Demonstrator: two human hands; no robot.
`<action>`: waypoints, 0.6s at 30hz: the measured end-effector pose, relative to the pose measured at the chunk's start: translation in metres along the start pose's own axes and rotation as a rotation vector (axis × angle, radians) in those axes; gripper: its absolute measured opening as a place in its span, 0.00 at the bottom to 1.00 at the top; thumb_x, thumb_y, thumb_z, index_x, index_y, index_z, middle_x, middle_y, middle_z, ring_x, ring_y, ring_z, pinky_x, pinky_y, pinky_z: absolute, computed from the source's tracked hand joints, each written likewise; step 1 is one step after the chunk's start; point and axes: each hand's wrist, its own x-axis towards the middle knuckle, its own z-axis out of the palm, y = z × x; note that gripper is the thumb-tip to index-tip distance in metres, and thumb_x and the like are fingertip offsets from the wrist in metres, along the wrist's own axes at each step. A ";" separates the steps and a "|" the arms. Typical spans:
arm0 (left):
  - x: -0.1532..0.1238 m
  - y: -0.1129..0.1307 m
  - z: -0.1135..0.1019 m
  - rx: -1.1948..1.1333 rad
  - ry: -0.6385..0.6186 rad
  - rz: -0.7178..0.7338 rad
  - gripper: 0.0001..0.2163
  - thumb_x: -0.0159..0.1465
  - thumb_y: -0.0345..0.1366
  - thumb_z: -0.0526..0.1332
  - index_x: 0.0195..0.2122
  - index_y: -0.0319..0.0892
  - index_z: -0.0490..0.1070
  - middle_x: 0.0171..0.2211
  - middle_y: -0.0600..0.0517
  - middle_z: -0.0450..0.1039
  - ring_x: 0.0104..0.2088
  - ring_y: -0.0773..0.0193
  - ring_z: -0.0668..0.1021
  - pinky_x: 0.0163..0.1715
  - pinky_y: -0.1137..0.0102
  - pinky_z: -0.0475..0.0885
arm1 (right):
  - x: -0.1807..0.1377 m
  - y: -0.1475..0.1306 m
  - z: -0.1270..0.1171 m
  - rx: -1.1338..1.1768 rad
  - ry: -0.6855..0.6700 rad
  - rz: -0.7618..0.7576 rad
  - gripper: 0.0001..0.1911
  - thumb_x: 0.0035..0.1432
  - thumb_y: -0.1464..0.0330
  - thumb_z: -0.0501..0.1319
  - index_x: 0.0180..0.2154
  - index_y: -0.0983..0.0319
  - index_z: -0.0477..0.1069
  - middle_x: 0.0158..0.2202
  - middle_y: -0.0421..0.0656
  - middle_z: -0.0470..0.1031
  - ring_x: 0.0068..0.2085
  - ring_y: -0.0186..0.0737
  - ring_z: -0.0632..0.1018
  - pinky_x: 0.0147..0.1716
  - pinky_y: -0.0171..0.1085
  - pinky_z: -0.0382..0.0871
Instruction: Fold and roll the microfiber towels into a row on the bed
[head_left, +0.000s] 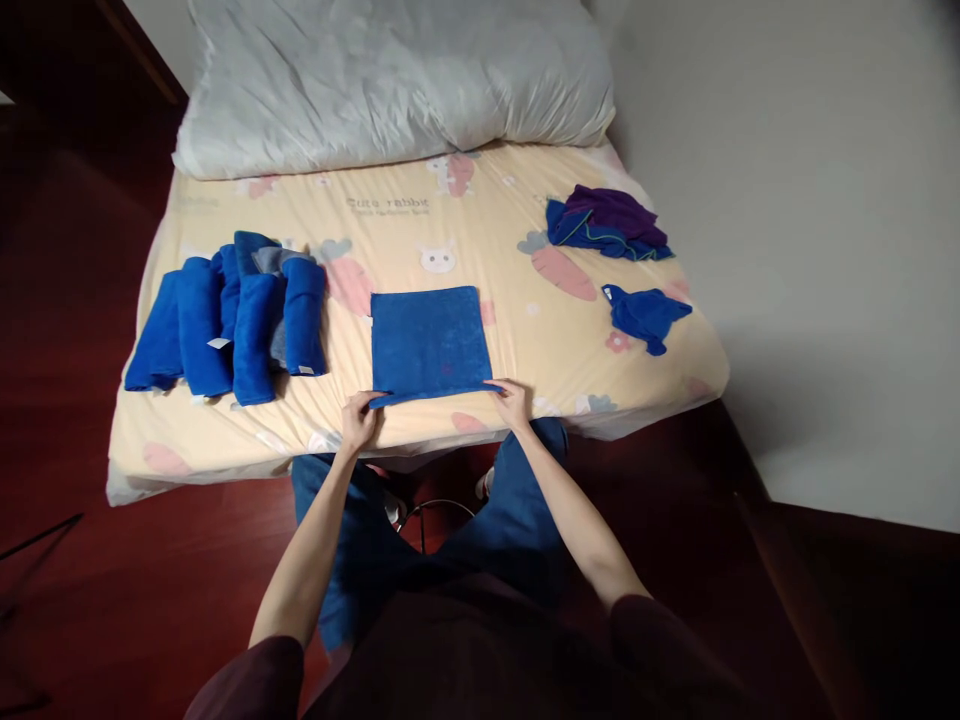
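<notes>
A blue towel (427,340) lies spread as a near-square on the bed, its near edge turned up in a narrow fold. My left hand (359,420) pinches the near left corner of this towel. At the near right corner, my right hand (512,402) has its fingers closed on the same edge. Between the two hands the folded edge runs fairly straight. A small white tag shows on the towel's left side.
Several rolled blue towels (255,335) are heaped on the left. A crumpled blue cloth (648,317) and a purple and blue pile (611,222) lie right. A white quilt (397,80) covers the far end of the bed (450,240). A wall (810,250) stands right.
</notes>
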 end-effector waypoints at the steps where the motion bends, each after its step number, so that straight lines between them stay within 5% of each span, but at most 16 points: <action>1: 0.000 0.000 0.001 0.006 0.005 -0.010 0.13 0.67 0.38 0.55 0.42 0.44 0.79 0.43 0.46 0.82 0.45 0.56 0.81 0.53 0.59 0.73 | 0.000 -0.001 0.000 -0.002 0.002 0.015 0.12 0.56 0.66 0.63 0.40 0.61 0.83 0.42 0.48 0.84 0.42 0.45 0.83 0.43 0.41 0.79; 7: -0.001 0.000 0.003 0.007 0.036 -0.025 0.13 0.69 0.42 0.55 0.42 0.43 0.78 0.42 0.45 0.81 0.46 0.55 0.80 0.52 0.60 0.73 | 0.001 -0.002 0.003 0.024 0.039 0.019 0.14 0.58 0.62 0.64 0.41 0.62 0.83 0.43 0.49 0.84 0.43 0.46 0.83 0.45 0.43 0.79; 10: -0.001 -0.002 0.004 0.003 0.048 -0.025 0.14 0.70 0.43 0.55 0.43 0.43 0.78 0.43 0.44 0.80 0.47 0.55 0.80 0.52 0.60 0.73 | 0.002 0.002 0.006 0.006 0.080 0.048 0.16 0.58 0.58 0.66 0.40 0.63 0.82 0.38 0.48 0.84 0.36 0.42 0.81 0.38 0.40 0.78; 13: -0.001 -0.005 0.007 0.001 0.079 -0.101 0.16 0.70 0.46 0.55 0.44 0.42 0.77 0.41 0.44 0.80 0.44 0.55 0.80 0.50 0.61 0.75 | 0.005 0.009 0.009 -0.003 0.179 0.095 0.20 0.55 0.52 0.68 0.35 0.64 0.80 0.31 0.45 0.80 0.31 0.40 0.78 0.33 0.39 0.76; 18: -0.002 -0.006 0.010 -0.100 0.124 -0.243 0.19 0.70 0.51 0.56 0.47 0.41 0.76 0.40 0.46 0.81 0.42 0.56 0.82 0.46 0.63 0.76 | 0.006 0.016 0.012 0.038 0.261 0.115 0.24 0.54 0.48 0.67 0.35 0.63 0.77 0.32 0.47 0.80 0.35 0.43 0.80 0.38 0.42 0.78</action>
